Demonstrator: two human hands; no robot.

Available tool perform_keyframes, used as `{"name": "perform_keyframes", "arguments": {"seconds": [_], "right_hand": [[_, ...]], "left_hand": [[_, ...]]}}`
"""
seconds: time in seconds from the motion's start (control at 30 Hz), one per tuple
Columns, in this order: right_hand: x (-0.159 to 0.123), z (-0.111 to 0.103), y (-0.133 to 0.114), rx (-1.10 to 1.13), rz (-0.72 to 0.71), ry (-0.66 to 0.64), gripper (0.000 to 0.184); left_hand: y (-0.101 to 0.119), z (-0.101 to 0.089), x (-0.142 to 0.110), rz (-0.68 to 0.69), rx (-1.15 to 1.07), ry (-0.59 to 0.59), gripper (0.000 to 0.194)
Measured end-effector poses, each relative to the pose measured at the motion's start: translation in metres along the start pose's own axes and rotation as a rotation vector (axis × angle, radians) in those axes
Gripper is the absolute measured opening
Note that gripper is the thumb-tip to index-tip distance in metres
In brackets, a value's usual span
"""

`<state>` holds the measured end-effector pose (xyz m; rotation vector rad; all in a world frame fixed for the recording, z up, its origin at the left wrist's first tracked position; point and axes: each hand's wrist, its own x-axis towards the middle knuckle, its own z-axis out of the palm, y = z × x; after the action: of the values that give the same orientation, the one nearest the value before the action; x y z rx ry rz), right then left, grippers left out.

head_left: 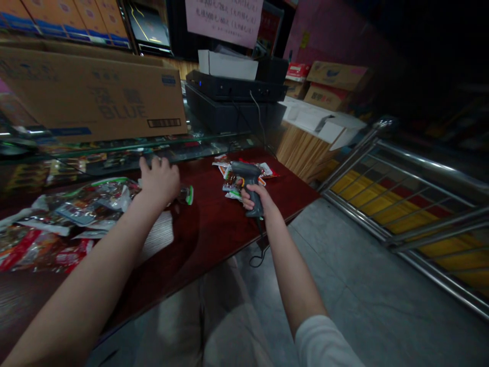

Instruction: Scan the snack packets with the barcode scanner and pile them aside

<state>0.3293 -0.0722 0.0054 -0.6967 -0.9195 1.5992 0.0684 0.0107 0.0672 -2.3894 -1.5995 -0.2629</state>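
My right hand (255, 196) is wrapped round the grip of a dark grey barcode scanner (250, 173), its nose pointing left. A cable hangs from the handle's foot. Below and behind the scanner lie a few small snack packets (229, 178), partly covered by it. My left hand (160, 181) is closed over a clear snack packet (186, 195) whose green-edged end sticks out to the right; the fingertips' contact is hidden. Left of that hand, a pile of shiny snack packets (91, 204) with red and green trim covers the red-brown table (214, 229).
A large cardboard box (95, 97) stands on the glass counter behind the table. Black electronic boxes (237, 97) sit beside it. A metal rack (401, 204) is to the right, near stacked cartons (332, 84). A whitish textured sheet (158, 237) lies near my left wrist.
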Motion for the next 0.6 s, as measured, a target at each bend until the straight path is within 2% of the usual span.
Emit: {"name": "perform_keyframes", "arguments": {"seconds": [0.13,0.23,0.33,0.43,0.5,0.6], "right_hand": [[-0.001,0.0,-0.001,-0.002,-0.011,-0.007,0.033],[-0.001,0.0,-0.001,0.002,-0.01,-0.01,0.033],[-0.001,0.0,0.0,0.009,-0.014,-0.013,0.031],[-0.001,-0.002,-0.001,0.031,-0.019,0.003,0.029],[-0.001,-0.003,-0.002,0.063,-0.028,0.027,0.025],[-0.001,-0.006,-0.004,0.118,-0.06,0.055,0.019]], "left_hand": [[0.016,0.01,-0.013,0.266,-0.016,-0.15,0.042],[0.014,0.031,-0.025,0.272,-0.019,-0.23,0.044],[-0.006,0.049,-0.033,0.22,0.004,-0.121,0.039],[-0.018,0.053,-0.033,0.207,-0.051,0.006,0.028],[-0.009,0.05,-0.029,0.224,-0.142,0.054,0.027],[0.027,0.041,-0.012,0.275,-0.286,0.055,0.035]]}}
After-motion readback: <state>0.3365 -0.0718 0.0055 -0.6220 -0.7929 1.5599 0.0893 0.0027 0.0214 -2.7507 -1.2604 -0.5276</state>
